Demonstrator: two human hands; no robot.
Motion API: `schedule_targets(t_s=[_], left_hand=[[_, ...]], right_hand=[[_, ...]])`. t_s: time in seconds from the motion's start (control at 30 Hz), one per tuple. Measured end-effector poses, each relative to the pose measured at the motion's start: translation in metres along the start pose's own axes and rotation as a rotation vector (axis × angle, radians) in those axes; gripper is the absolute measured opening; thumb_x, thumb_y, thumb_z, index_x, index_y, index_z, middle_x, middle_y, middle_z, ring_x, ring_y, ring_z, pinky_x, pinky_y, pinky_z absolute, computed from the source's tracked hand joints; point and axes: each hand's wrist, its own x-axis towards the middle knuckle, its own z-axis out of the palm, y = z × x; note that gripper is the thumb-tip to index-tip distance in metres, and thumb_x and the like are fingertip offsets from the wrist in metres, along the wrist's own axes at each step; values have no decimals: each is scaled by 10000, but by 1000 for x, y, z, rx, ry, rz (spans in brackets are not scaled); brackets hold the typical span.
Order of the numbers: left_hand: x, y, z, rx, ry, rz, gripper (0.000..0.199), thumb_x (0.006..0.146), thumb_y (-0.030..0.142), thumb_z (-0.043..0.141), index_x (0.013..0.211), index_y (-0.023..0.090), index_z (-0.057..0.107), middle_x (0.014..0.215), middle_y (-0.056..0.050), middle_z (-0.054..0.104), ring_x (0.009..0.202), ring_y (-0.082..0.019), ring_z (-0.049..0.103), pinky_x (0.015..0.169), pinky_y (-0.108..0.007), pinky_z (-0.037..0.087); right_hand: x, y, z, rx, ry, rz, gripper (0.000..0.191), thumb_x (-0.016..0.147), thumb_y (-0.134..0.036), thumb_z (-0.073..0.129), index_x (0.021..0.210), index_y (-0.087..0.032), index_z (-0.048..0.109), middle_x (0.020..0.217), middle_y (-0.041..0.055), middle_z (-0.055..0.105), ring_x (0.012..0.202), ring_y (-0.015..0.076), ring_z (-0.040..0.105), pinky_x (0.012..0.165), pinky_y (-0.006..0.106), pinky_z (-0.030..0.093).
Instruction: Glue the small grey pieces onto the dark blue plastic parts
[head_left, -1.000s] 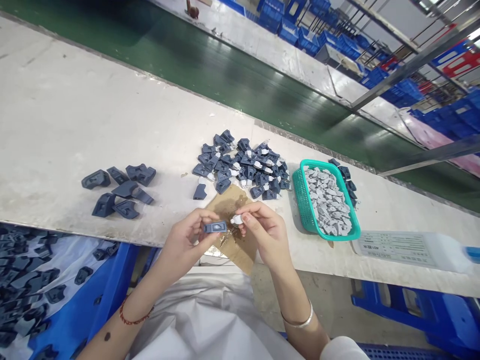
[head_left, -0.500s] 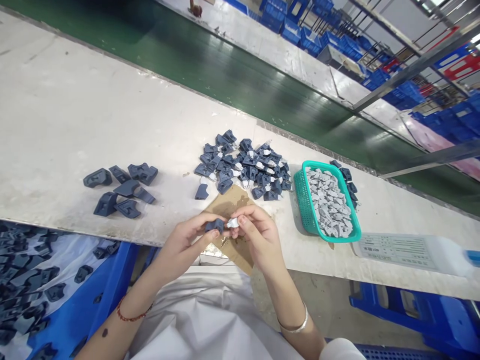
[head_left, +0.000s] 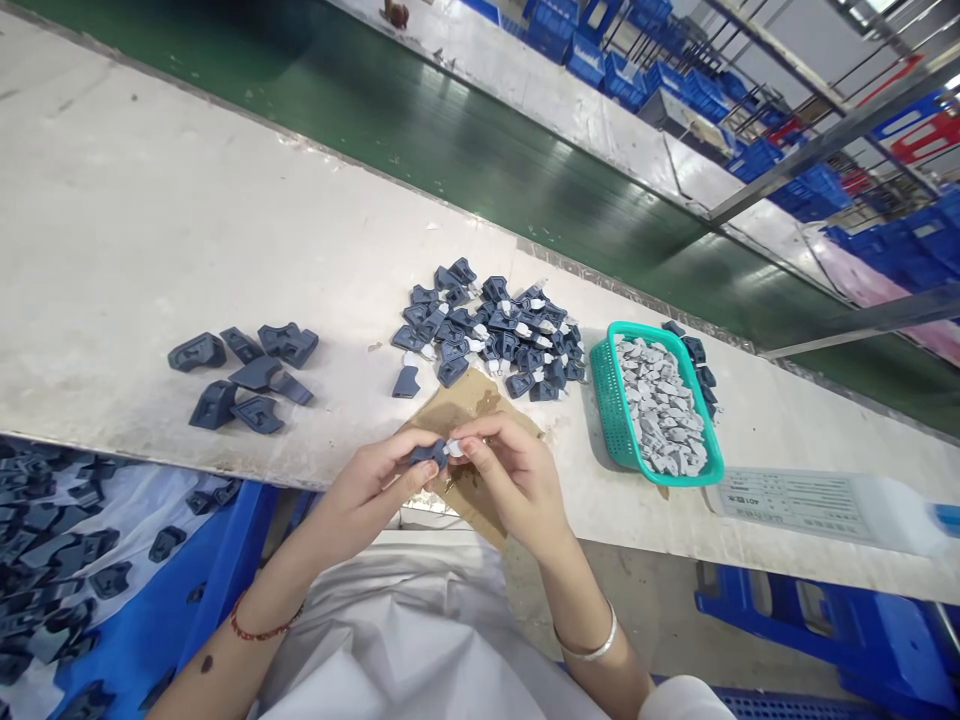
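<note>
Between thumb and fingers, my left hand (head_left: 379, 490) grips a dark blue-grey moulded plastic part (head_left: 426, 455). My right hand (head_left: 514, 475) pinches a small white plastic piece (head_left: 454, 448), whose tip meets the right end of the dark part. How deep it sits there is hidden by my fingers. Both hands are over a stained piece of brown cardboard (head_left: 480, 400) at the table's near edge. Just beyond lies a heap of dark parts (head_left: 487, 330), many with white pieces sticking out.
Several loose dark parts (head_left: 255, 375) lie on the left of the table. To the right stands a green basket (head_left: 600, 400) of small white-grey pieces, beside a labelled clear bottle (head_left: 825, 505). A blue bin (head_left: 150, 620) of dark parts is at lower left. Beyond runs a green belt (head_left: 420, 130).
My right hand has moved slightly left, bringing the white piece from just beside the dark part into contact with its end. My left hand has stayed almost still.
</note>
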Motion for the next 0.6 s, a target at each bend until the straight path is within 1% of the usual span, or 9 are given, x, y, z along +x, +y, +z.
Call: schedule_targets(t_s=[0.13,0.2,0.37,0.43,0.53,0.6], left_hand=[[1,2,0,25,2,-28,247,1023,393,494,1013,191,636,856,0,559,775,-132,480,674,-244,387],[1,2,1,46,7,-35,257,1020,397,493,994,186,638,840,1,541,755,-132,458,651,-244,369],[3,3,2,35,2,-36,267,1009,403,498,942,179,628,798,5,506,725,-133,432,641,-251,359],[5,4,3,40,-4,-40,283,1006,418,492,933,179,623,790,7,503,711,-134,429,638,-253,360],[6,4,3,112,20,-65,326,1014,449,457,888,181,595,752,19,487,677,-132,422,623,-255,353],[7,3,3,165,39,-66,350,1017,464,440,856,184,578,711,32,460,652,-130,414,610,-253,344]], right_hand=[[-1,0,-3,-148,-38,-76,117,1013,-254,567,985,-223,676,935,26,726,841,147,691,751,245,550],[-1,0,-3,-169,-60,-66,134,1019,-273,558,977,-219,673,930,31,727,837,155,687,758,263,544],[1,-1,-1,-69,-86,42,176,1020,-355,559,963,-226,662,942,35,724,815,167,689,732,282,545],[1,0,-2,-41,-92,83,194,1015,-384,565,961,-222,658,896,27,713,775,161,680,695,273,532],[1,4,-4,10,-114,130,211,995,-415,599,959,-215,657,792,4,685,683,143,638,613,249,483],[1,6,-4,38,-123,136,210,988,-417,612,951,-213,651,776,-1,680,658,136,616,594,243,463]])
